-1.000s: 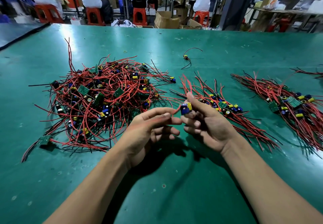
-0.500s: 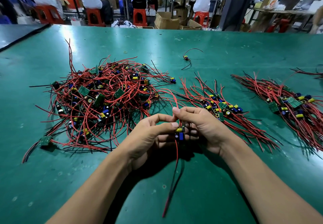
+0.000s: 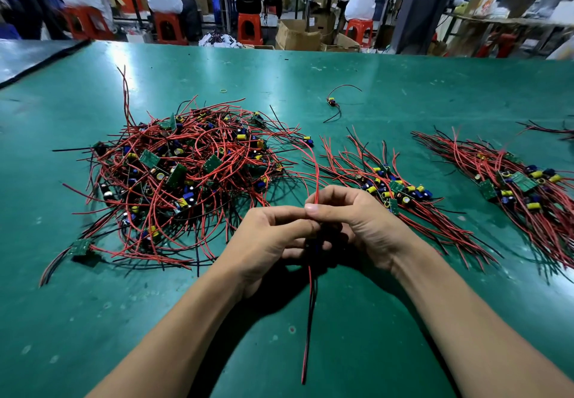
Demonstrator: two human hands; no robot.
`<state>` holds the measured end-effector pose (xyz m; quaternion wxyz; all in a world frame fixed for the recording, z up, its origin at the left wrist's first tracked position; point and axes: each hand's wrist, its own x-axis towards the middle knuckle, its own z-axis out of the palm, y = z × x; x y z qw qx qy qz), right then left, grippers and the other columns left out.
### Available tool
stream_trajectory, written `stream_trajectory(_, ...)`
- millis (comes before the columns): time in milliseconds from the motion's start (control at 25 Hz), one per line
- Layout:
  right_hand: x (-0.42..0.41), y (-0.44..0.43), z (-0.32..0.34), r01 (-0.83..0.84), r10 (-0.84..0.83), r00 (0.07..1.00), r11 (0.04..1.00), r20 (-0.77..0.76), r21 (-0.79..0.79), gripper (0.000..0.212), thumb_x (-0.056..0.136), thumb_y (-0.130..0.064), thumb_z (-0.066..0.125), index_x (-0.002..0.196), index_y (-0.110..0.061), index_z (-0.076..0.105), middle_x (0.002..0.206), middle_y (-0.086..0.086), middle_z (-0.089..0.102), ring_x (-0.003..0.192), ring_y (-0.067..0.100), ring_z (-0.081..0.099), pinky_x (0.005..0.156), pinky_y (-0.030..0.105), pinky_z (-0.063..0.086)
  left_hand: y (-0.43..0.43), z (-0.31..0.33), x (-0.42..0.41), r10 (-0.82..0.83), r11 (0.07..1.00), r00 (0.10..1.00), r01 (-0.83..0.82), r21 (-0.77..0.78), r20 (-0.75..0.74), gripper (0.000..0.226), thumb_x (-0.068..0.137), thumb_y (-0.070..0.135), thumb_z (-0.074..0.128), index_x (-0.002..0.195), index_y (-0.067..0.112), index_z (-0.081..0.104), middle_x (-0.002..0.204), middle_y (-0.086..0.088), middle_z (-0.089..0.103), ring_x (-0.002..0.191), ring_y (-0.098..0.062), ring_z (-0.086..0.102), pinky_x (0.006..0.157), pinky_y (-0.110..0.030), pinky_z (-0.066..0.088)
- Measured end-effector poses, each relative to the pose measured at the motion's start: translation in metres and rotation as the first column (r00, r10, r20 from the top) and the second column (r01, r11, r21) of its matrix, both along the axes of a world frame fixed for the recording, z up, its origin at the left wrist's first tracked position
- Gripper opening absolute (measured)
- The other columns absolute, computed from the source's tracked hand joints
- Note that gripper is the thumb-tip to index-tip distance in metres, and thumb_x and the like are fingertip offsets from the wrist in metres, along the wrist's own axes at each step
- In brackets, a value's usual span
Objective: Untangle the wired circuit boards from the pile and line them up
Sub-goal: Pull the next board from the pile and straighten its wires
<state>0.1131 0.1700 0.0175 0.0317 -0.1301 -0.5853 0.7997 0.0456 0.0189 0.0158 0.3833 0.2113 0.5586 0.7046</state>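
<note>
**Current state.** The left hand (image 3: 273, 236) and right hand (image 3: 366, 223) meet over the near centre of the green table (image 3: 403, 93). Both are closed on 1 held board (image 3: 311, 273). The board body is almost fully covered by the curled fingers, so its orientation cannot be told.

**Grip.** The right hand pinches the upper red leads (image 3: 316, 177) between thumb and forefinger. These leads rise from the pinch and arc back toward the tangled pile (image 3: 186, 174). Whether their tips are free of the pile cannot be told. The left hand's fingertips touch the right thumb at the same point. The lower leads (image 3: 306, 351), red and black, trail straight along the table toward the person.

**Reason for the hold.** A 2-handed grip at the board probably lets the leads be drawn straight to either side, which suits a unit about to be laid down.

**Layout.** The pile lies on the left. 2 sorted rows lie on the right: the near row (image 3: 391, 186) just beside the right hand and the far row (image 3: 521, 180) further right. In each row the boards sit mid-length and the leads fan out in parallel, which keeps units from tangling again. 1 stray board (image 3: 332, 101) lies apart, beyond the hands.

**Progress.** The pile remains large, so most of the task is judged outstanding.

**Next step.** The held board probably belongs at the near row.
</note>
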Motion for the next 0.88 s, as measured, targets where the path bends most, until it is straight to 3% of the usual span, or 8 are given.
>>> stream_trajectory(160, 0.000, 0.001, -0.001, -0.030, 0.030, 0.999, 1.000, 0.018, 0.004, 0.015, 0.073, -0.020, 0.085, 0.084, -0.018, 0.074, 0.079, 0.005, 0.065, 0.058, 0.015, 0.060, 0.045, 0.024, 0.049, 0.002, 0.001, 0.003, 0.043, 0.999, 0.998, -0.044, -0.014, -0.037, 0.010, 0.087, -0.001, 0.064, 0.084, 0.001, 0.073, 0.081, -0.019, 0.073, 0.061, -0.024, 0.071, 0.050, -0.026, 0.055)
stream_trajectory(320, 0.001, 0.005, -0.001, -0.126, 0.124, 0.991, 0.991, 0.049, 0.049, 0.029, 0.083, -0.025, 0.077, 0.107, -0.008, 0.075, 0.092, 0.017, 0.067, 0.076, 0.027, 0.061, 0.061, 0.030, 0.053, 0.002, 0.002, 0.005, 0.056, 0.998, 0.997, -0.057, -0.034, -0.046, 0.011, 0.090, -0.002, 0.060, 0.089, -0.008, 0.069, 0.078, -0.017, 0.072, 0.055, -0.022, 0.069, 0.045, -0.021, 0.051)
stream_trajectory(520, -0.003, -0.004, -0.007, 0.104, -0.100, 0.994, 0.982, -0.037, 0.159, 0.026, 0.087, -0.027, 0.075, 0.093, -0.001, 0.074, 0.069, 0.009, 0.062, 0.050, 0.015, 0.054, 0.047, 0.023, 0.048, 0.003, 0.004, 0.003, 0.114, 0.991, 0.993, -0.117, -0.065, -0.044, 0.016, 0.090, -0.001, 0.061, 0.079, 0.004, 0.072, 0.071, -0.017, 0.071, 0.056, -0.023, 0.069, 0.050, -0.024, 0.054)
stream_trajectory(640, -0.007, 0.001, -0.010, 0.243, -0.225, 0.970, 0.883, -0.091, 0.401, 0.028, 0.090, -0.032, 0.073, 0.087, -0.004, 0.074, 0.048, -0.012, 0.053, 0.039, 0.004, 0.041, 0.048, 0.020, 0.034, 0.003, 0.003, 0.004, 0.112, 0.991, 0.993, -0.115, -0.069, -0.044, 0.011, 0.088, -0.001, 0.063, 0.081, 0.001, 0.071, 0.072, -0.021, 0.070, 0.057, -0.025, 0.069, 0.049, -0.024, 0.053)
stream_trajectory(720, -0.010, 0.004, -0.012, 0.327, -0.300, 0.944, 0.807, -0.135, 0.492, 0.030, 0.090, -0.033, 0.074, 0.086, -0.003, 0.074, 0.043, -0.016, 0.047, 0.038, 0.002, 0.040, 0.054, 0.022, 0.028, 0.003, 0.003, 0.005, 0.099, 0.992, 0.994, -0.102, -0.072, -0.046, 0.010, 0.088, -0.001, 0.064, 0.081, -0.001, 0.071, 0.072, -0.022, 0.070, 0.057, -0.026, 0.069, 0.048, -0.023, 0.052)
stream_trajectory(880, -0.016, 0.004, -0.013, 0.442, -0.404, 0.896, 0.785, -0.182, 0.434, 0.026, 0.086, -0.031, 0.078, 0.068, -0.015, 0.068, 0.041, -0.016, 0.047, 0.036, 0.001, 0.043, 0.045, 0.010, 0.028, 0.002, 0.003, 0.003, 0.065, 0.994, 0.997, -0.070, -0.086, -0.051, 0.008, 0.087, 0.001, 0.066, 0.082, 0.001, 0.072, 0.075, -0.022, 0.071, 0.059, -0.026, 0.070, 0.049, -0.022, 0.052)
